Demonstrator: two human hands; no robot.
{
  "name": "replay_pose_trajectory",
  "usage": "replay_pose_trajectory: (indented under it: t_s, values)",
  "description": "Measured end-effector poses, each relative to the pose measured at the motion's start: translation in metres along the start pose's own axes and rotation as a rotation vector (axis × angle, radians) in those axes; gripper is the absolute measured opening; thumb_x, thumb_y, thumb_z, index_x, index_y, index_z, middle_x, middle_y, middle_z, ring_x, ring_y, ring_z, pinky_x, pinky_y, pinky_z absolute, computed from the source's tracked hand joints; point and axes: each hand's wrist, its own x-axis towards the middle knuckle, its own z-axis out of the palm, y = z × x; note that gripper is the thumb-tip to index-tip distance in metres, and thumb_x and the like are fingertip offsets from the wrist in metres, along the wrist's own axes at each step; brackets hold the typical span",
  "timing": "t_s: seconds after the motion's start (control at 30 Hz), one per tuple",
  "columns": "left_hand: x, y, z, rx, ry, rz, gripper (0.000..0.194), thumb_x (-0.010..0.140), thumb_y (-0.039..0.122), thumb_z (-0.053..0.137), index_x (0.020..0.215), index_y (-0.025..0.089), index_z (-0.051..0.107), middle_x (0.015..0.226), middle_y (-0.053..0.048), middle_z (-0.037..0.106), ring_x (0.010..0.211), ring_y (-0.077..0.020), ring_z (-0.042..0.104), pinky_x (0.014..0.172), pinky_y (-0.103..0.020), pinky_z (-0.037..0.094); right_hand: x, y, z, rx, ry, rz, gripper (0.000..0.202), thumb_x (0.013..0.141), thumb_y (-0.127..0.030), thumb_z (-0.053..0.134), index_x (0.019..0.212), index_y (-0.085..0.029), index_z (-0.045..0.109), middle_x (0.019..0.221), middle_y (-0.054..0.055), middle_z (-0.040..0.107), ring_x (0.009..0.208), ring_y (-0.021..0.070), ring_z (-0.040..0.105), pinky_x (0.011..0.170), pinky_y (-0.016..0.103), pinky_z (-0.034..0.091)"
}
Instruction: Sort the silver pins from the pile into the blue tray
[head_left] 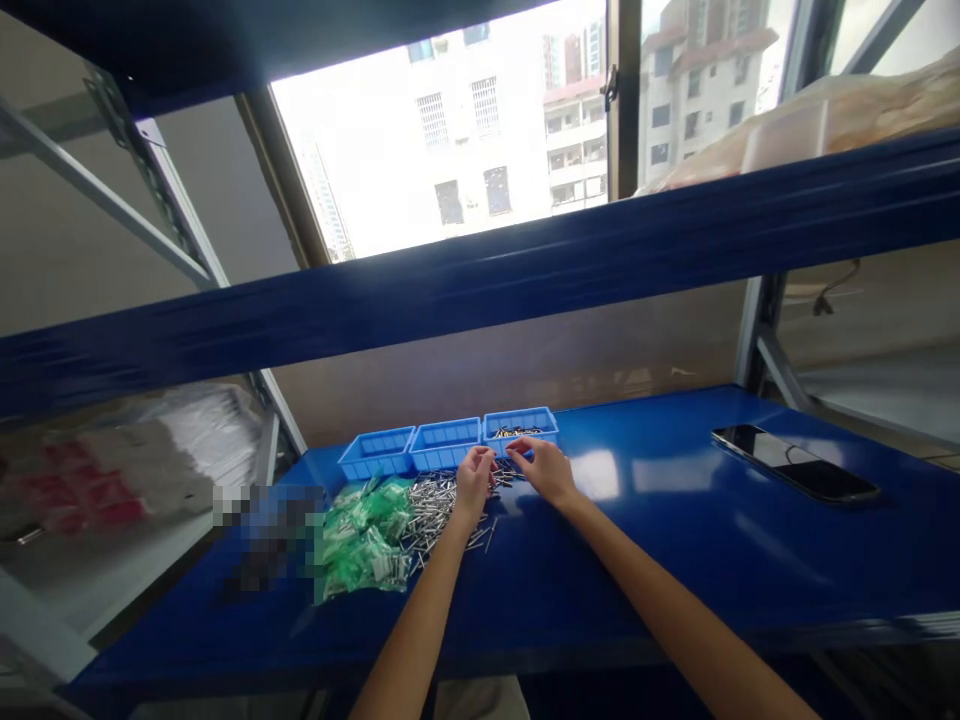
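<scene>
My left hand (475, 478) is over the right part of a loose pile of thin metal pins (433, 512), its fingers pressed together on something I cannot make out. Close by on the right, my right hand (544, 467) is in a pinch just in front of the right blue bin (520, 421); whatever its fingertips hold is too small to name. That bin has small gold and dark pieces (516, 433) in it. Green plastic bags (367, 535) with metal pieces lie left of the pile.
Two more blue bins, a middle one (447, 458) and a left one (375, 467), stand in the row behind the pile. A phone (793, 463) lies on the blue shelf (637, 580) at the right. A blue beam (465, 300) crosses above the hands.
</scene>
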Motion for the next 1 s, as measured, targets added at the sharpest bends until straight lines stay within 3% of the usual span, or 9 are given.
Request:
replay_pose_trajectory:
  t_s: [0.23,0.47,0.57,0.7,0.9,1.0]
  values:
    - [0.004,-0.003,0.005,0.050,0.032,-0.012,0.018,0.075,0.030,0.046,0.084,0.016,0.052,0.063,0.003,0.049,0.042,-0.0054,0.043,0.034,-0.016,0.030,-0.001,-0.003,-0.001,0.015,0.009,-0.076,0.020,0.080,-0.035,0.051,0.088,-0.025,0.066,0.082,0.001,0.068,0.062,0.0156,0.059,0.056,0.025,0.040]
    - [0.001,-0.005,0.009,0.161,-0.029,0.074,0.022,0.073,0.029,0.051,0.089,0.014,0.057,0.060,0.002,0.053,0.043,-0.0061,0.045,0.039,-0.017,0.033,-0.002,-0.008,0.001,0.119,0.023,-0.151,0.021,0.080,-0.033,0.048,0.085,-0.020,0.064,0.092,0.005,0.063,0.057,0.0121,0.055,0.058,0.026,0.044]
    - [-0.001,-0.003,0.009,0.178,-0.093,0.111,0.027,0.074,0.035,0.051,0.089,0.014,0.059,0.059,0.001,0.055,0.044,-0.0073,0.046,0.040,-0.018,0.033,0.000,-0.007,0.004,0.317,0.017,-0.075,0.025,0.078,-0.038,0.051,0.087,-0.018,0.062,0.088,0.006,0.064,0.052,0.0116,0.054,0.051,0.025,0.044]
    - [-0.003,0.001,0.008,0.184,-0.125,0.119,0.032,0.076,0.043,0.045,0.070,0.014,0.059,0.058,0.000,0.055,0.044,-0.0075,0.045,0.038,-0.019,0.032,0.003,-0.004,0.007,0.609,-0.009,0.045,0.035,0.071,-0.047,0.057,0.085,-0.015,0.062,0.081,0.007,0.064,0.041,0.0090,0.050,0.038,0.022,0.040]
    - [-0.002,0.005,0.008,0.055,-0.123,0.046,0.036,0.074,0.049,0.045,0.071,0.015,0.057,0.069,-0.002,0.056,0.044,-0.0077,0.046,0.032,-0.019,0.029,0.007,-0.005,0.007,0.788,-0.010,0.188,0.043,0.067,-0.049,0.061,0.092,-0.014,0.062,0.078,0.006,0.065,0.039,0.0052,0.047,0.034,0.017,0.035]
    - [-0.001,0.006,0.007,0.026,-0.077,0.037,0.033,0.074,0.049,0.046,0.072,0.016,0.053,0.062,0.001,0.053,0.042,-0.0077,0.045,0.033,-0.019,0.029,0.007,-0.007,0.008,0.792,0.004,0.227,0.042,0.067,-0.048,0.062,0.092,-0.014,0.062,0.082,0.006,0.065,0.041,0.0051,0.048,0.033,0.016,0.035]
